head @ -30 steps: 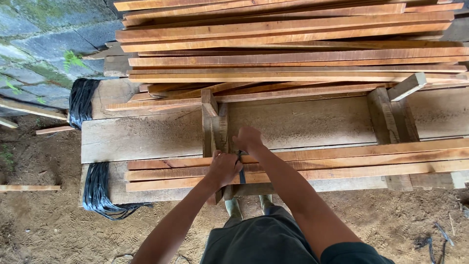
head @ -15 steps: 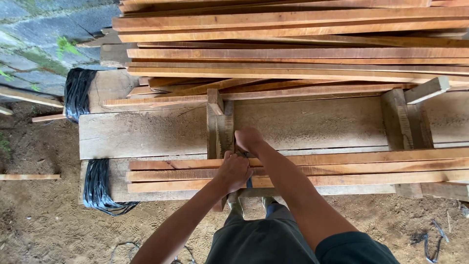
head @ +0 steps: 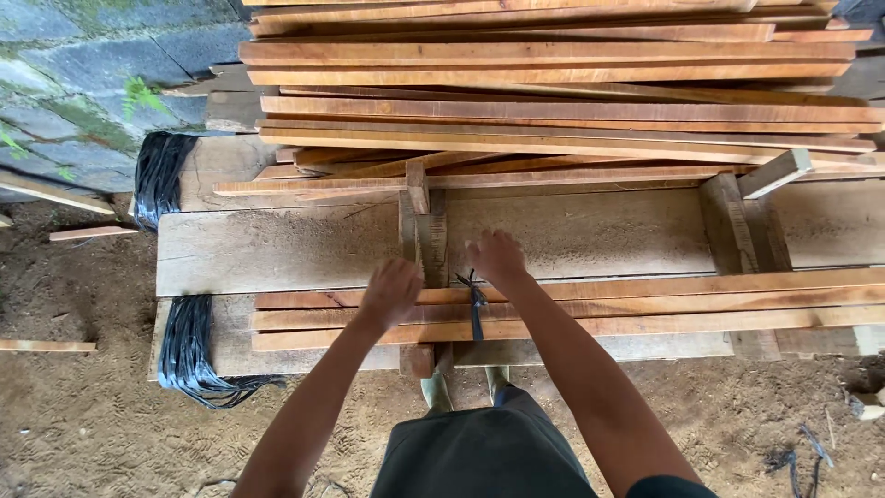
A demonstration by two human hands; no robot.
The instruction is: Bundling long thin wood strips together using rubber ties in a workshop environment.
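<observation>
We look straight down past our own two bare arms at a low timber workbench (head: 277,249) on a dirt floor (head: 92,415).

Our left hand (head: 391,291) hovers over a bundle of three long wooden slats (head: 645,309) lying side by side along the near part of the bench. Its fingers are curled loosely together, and we cannot tell whether they grip anything. Our right hand (head: 496,256) rests just beyond the slats, at their far edge, fingers bent downward and close together; whether they pinch something is hidden from us.

Between the hands, a dark strap (head: 475,309) crosses the three slats from far edge to near edge, with a small knot or loose ends standing up near the right hand.

The slats run off the right edge of view. Their left ends stop well short of the bench's left edge, leaving bare board there. An upright wooden post (head: 422,226) stands just beyond the hands, and a second wooden post (head: 733,226) stands farther right, with open board between them.

Behind the bench, a tall stack of reddish planks (head: 553,83) fills the top of the view. Coils of black strapping (head: 189,355) hang at the bench's left end. A stone wall (head: 83,83) closes the far left.
</observation>
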